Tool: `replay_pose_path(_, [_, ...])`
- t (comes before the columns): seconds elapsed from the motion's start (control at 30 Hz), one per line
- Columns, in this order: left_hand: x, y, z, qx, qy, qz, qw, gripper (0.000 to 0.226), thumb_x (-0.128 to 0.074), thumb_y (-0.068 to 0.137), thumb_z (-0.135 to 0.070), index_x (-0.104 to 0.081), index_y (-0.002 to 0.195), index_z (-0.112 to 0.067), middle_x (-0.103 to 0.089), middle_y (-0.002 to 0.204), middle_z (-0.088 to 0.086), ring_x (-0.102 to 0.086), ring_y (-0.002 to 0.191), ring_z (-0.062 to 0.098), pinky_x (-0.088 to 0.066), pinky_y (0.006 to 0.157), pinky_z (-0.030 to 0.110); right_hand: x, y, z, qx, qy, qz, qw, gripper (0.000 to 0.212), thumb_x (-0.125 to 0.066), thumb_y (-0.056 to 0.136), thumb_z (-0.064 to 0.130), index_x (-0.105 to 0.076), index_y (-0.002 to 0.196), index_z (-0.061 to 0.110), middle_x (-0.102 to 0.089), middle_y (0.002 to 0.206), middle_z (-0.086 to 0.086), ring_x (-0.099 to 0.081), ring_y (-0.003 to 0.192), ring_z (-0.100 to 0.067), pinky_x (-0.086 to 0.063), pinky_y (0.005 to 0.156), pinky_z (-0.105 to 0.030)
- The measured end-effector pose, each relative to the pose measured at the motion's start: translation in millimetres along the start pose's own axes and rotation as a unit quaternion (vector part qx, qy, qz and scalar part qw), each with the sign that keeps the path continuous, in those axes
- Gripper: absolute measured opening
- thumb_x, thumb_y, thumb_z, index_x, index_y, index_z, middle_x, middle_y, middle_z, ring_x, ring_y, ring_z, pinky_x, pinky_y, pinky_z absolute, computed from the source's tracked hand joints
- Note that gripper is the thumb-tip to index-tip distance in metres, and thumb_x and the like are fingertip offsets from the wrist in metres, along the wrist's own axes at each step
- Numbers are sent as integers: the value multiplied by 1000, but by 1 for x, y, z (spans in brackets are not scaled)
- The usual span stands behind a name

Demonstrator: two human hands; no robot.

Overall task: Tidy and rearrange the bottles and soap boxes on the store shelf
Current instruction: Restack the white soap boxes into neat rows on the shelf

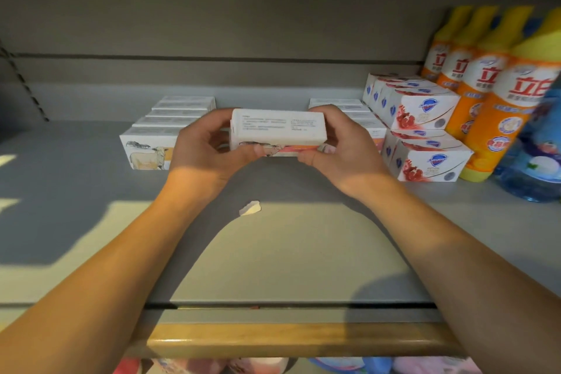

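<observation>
Between my two hands, held just above the shelf (91,179), sits one white soap box (277,133), its long axis running straight across from hand to hand. My left hand (203,149) grips its left end, thumb underneath at the front edge and fingers curled round the end; my right hand (343,146) pinches the right end the same way, so both share the load about evenly. Just beyond my left hand stands a row of matching sheep-print boxes (158,143), running back toward the shelf wall; just beyond my right hand a second row of white boxes (349,112) does likewise. The gap between those rows lies directly ahead of the held box, so I judge the coming move to be a short push forward and down, keeping the box square. Further past my right hand are stacked pomegranate-print soap boxes (425,136), then orange bottles (485,94). A paper scrap (250,207) lies on the shelf, nearer me than my hands.
</observation>
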State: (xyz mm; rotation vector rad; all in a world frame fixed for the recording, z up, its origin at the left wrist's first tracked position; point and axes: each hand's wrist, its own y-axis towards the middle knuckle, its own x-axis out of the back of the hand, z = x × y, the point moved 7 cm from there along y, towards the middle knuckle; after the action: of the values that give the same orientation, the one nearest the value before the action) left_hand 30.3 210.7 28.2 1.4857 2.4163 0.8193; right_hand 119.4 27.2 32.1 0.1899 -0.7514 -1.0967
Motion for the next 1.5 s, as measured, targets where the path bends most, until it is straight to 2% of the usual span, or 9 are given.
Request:
replay_pose_path(0.17, [0, -6, -8, -14, 21, -17, 1000, 46, -83, 61, -14, -68, 103, -25, -74, 100, -2, -70, 95, 16, -57, 85, 33, 2, -1, 7, 24, -46, -24, 998, 47, -80, 73, 9, -57, 110, 25, -65, 100, 16, -58, 97, -1, -52, 83, -28])
replay_pose_path(0.3, [-3, -8, -3, 26, 46, -21, 998, 44, -85, 62, -17, -71, 102, -26, -75, 94, -4, -72, 88, 18, -58, 83, 44, -4, -3, 19, 79, -87, -4, 993, 58, -84, 68, 27, -60, 121, 27, -59, 112, 12, -53, 106, -7, -43, 91, -22])
replay_pose_path(0.43, [-15, -9, 1, 44, 59, 18, 997, 41, -81, 59, -26, -70, 98, -30, -75, 94, -6, -72, 86, 17, -58, 82, 44, -16, -5, 25, 101, -184, 28, 977, 54, -75, 77, 48, -58, 126, 35, -59, 111, 12, -46, 104, -10, -33, 79, -21])
replay_pose_path(0.63, [-22, -7, 11, 45, 52, 62, 996, 24, -80, 71, -23, -69, 91, -32, -75, 92, -5, -72, 86, 15, -56, 84, 35, -3, -10, 24, 82, -272, 34, 958, 52, -70, 84, 33, -54, 133, 29, -58, 126, 1, -45, 114, -24, -31, 89, -29])
replay_pose_path(0.8, [-11, -3, 28, 54, 176, 40, 982, 14, -69, 87, -26, -68, 74, -33, -71, 77, -21, -64, 77, -4, -46, 76, 12, 29, -4, 12, 19, -365, 24, 930, 52, -66, 88, 33, -51, 138, 25, -54, 135, -6, -44, 123, -31, -33, 101, -38])
replay_pose_path(0.93, [-18, -2, 37, 66, 296, 84, 949, 11, -59, 91, -31, -69, 89, -29, -72, 98, -9, -64, 91, 9, -45, 83, 21, 51, -3, -9, -16, -453, 60, 889, 52, -63, 90, 37, -48, 140, 28, -51, 140, -4, -44, 127, -30, -24, 110, -42])
replay_pose_path(1.07, [-28, -2, 47, 83, 409, 144, 897, 28, -53, 94, -34, -66, 117, -23, -67, 123, 1, -58, 115, 24, -43, 97, 32, 57, -6, -29, -21, -496, 72, 865, 52, -59, 93, 40, -44, 142, 31, -48, 144, 1, -35, 134, -26, -9, 118, -46])
replay_pose_path(1.17, [-29, -3, 51, 94, 432, 155, 884, 37, -56, 91, -39, -62, 125, -24, -63, 129, -1, -53, 121, 22, -41, 99, 27, 51, -8, -33, 1, -519, 46, 854, 53, -59, 92, 37, -43, 143, 33, -47, 144, 4, -32, 136, -26, -1, 119, -50])
replay_pose_path(1.5, [-29, -3, 56, 106, 441, 157, 877, 45, -61, 85, -46, -62, 126, -27, -60, 133, -4, -51, 124, 17, -37, 97, 22, 39, 2, -47, 31, -492, 22, 870, 54, -61, 91, 12, -46, 143, 17, -49, 136, -8, -39, 123, -32, -34, 104, -37])
